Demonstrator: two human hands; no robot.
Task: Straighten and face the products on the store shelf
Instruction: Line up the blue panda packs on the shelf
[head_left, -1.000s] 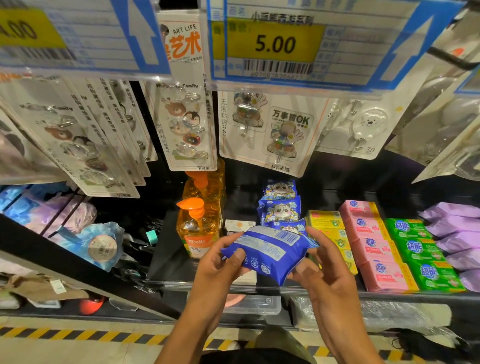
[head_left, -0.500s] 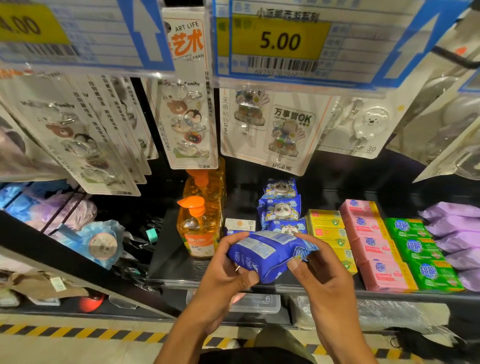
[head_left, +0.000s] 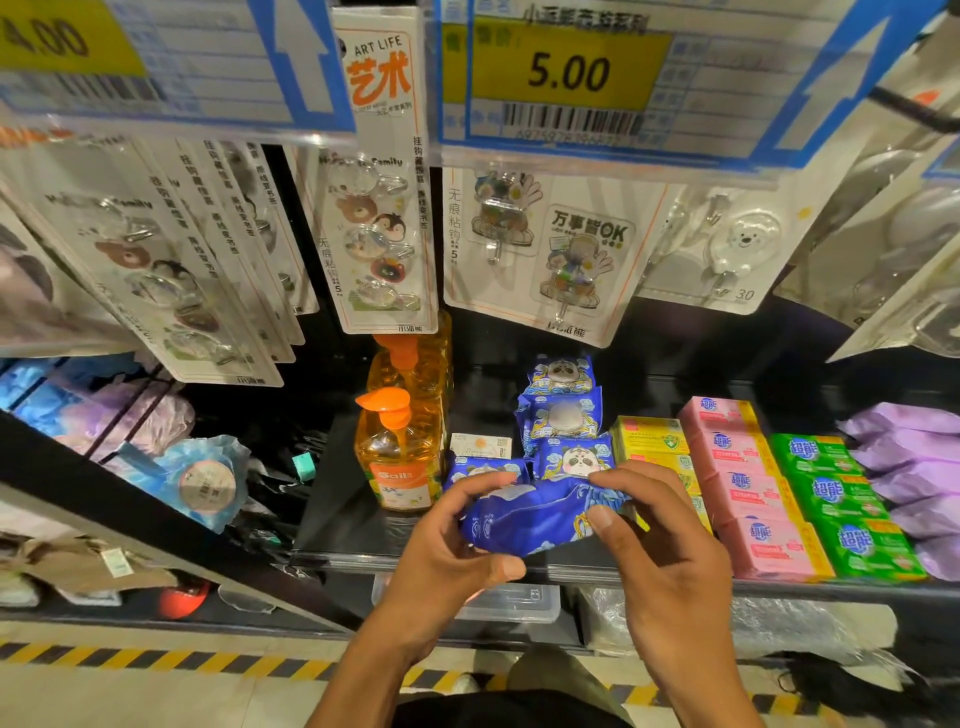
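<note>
Shelf (head_left: 340, 519): left hand (head_left: 447, 553), right hand (head_left: 670, 561) grip packet (head_left: 540, 515) (wipes?).

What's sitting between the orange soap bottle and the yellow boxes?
Head view: a small white box and a row of blue panda packs sit between the bottle and the yellow boxes.

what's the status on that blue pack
Left hand, right hand both grip blue pack. Held at shelf front, not set down. Spot in front of panda row hidden by hands.
</note>
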